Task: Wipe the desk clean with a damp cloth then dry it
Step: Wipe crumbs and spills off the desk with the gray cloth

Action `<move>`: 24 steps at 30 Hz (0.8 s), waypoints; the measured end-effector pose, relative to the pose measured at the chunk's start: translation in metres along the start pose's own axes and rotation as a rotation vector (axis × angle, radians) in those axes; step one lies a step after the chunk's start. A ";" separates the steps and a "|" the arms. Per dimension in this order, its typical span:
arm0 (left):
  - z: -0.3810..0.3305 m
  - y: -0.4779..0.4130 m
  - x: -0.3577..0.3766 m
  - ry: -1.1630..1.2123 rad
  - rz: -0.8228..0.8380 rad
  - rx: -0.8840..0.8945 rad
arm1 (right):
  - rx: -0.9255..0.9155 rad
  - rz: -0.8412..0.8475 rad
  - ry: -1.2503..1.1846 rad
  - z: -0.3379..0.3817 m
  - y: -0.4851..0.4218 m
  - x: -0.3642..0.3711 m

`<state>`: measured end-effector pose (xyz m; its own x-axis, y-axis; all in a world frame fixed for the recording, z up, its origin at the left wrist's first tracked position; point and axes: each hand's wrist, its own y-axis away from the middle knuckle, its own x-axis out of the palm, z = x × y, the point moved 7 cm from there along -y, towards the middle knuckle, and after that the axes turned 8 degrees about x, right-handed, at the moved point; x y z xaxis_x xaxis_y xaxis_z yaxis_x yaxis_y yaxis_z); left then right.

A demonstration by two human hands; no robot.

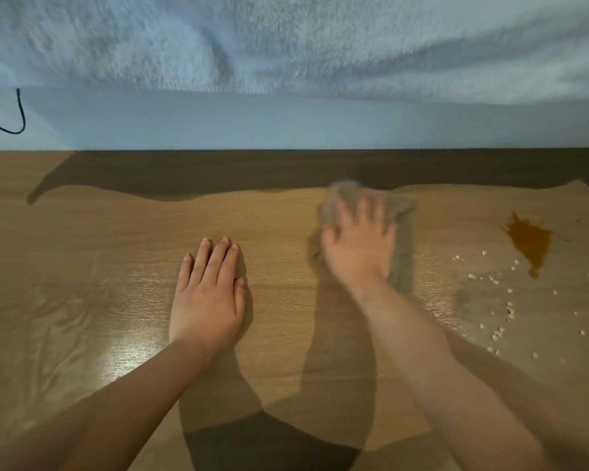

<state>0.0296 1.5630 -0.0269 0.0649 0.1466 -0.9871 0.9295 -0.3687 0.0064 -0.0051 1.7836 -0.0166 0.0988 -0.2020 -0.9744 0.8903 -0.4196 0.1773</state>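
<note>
Wood-grain desk [82,232], glossy with wet streaks to the left of our left hand [208,294], which lies flat and relaxed, holding nothing. Just right of it, our right hand [357,243] presses a grey cloth [403,229] onto the surface, its fingers spread over it and blurred. Well right of that hand lie an orange spill [529,244] and scattered pale crumbs [510,300], untouched. We judge the damp wiping roughly half done; drying has not begun.
</note>
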 end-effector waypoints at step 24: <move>-0.070 0.011 0.014 0.016 0.174 -0.040 | 0.004 0.060 0.041 -0.149 0.045 -0.014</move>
<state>0.0660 1.6248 -0.0294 0.2314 0.0987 -0.9678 0.9175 -0.3530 0.1833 0.1002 1.8990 -0.0158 0.1698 -0.1904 -0.9669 0.8803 -0.4116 0.2357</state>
